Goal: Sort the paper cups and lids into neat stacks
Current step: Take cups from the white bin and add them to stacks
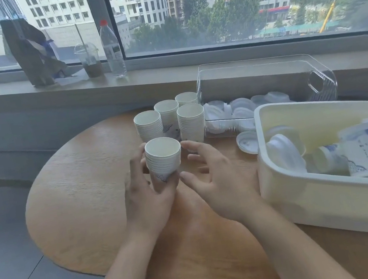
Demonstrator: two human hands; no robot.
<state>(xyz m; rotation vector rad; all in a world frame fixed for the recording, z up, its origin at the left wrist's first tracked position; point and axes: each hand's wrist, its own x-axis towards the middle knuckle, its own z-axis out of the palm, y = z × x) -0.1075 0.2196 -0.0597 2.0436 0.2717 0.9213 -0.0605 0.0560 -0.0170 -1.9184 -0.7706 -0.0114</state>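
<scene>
My left hand (149,194) grips a stack of white paper cups (163,159) from below, held upright above the wooden table (77,195). My right hand (216,177) hovers just right of that stack, fingers spread and relaxed, holding nothing. Behind them several more cup stacks (170,122) stand close together on the table. A clear bin (320,81) at the back holds many white lids (241,107). One lid (247,143) lies on the table beside it. The white tub (311,195) on the right holds more lids (284,153) and lying printed cups (365,154).
On the window sill stand a water bottle (112,50), a plastic drink cup with a straw (89,59) and a brown paper bag (31,53). Grey floor tiles (9,268) lie left of the table's rounded edge.
</scene>
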